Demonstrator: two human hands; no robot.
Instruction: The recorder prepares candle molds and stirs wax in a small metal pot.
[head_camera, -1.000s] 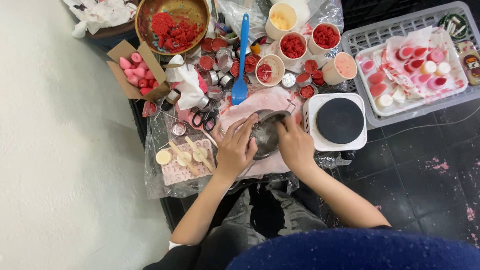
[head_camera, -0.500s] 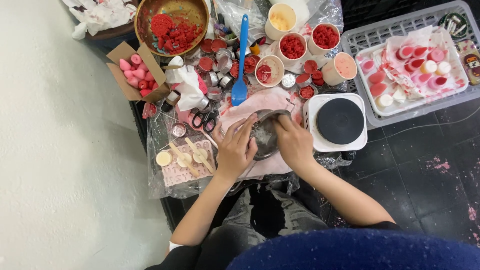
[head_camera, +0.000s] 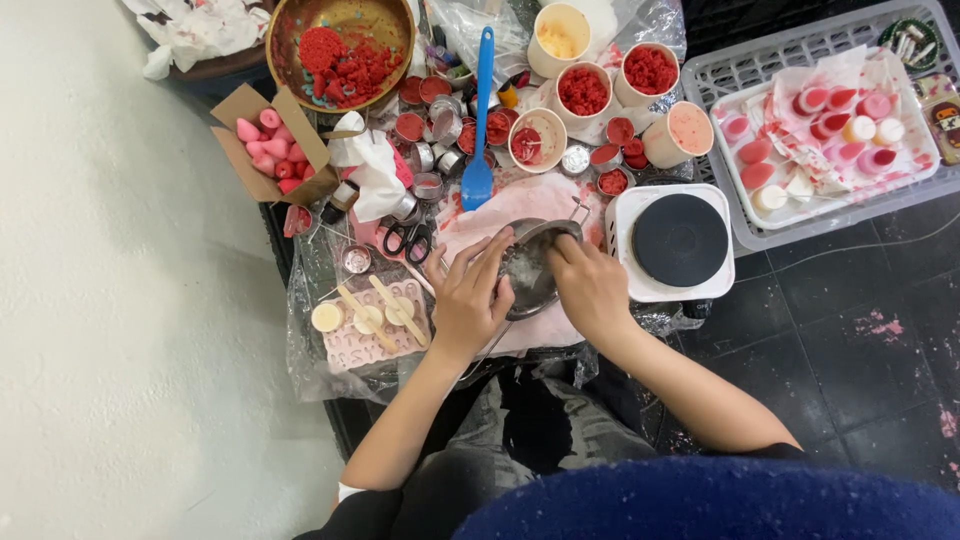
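Barely anything moved vs a second ago: both hands remain on the small metal pot (head_camera: 530, 270), same spot on the pink cloth (head_camera: 520, 200) just left of the white hotplate (head_camera: 680, 240). Left hand (head_camera: 470, 295) grips the pot's left rim, fingers curled over the edge. Right hand (head_camera: 592, 290) presses into the pot from the right, fingers bent inward; whether they pinch anything, cannot tell. Pale residue inside the pot. Scissors (head_camera: 405, 240) and pink mould with sticks (head_camera: 375, 320) to the left, blue spatula (head_camera: 482, 120) above. Cups of red wax (head_camera: 585, 92) beyond; grey crate (head_camera: 800, 60) far right.
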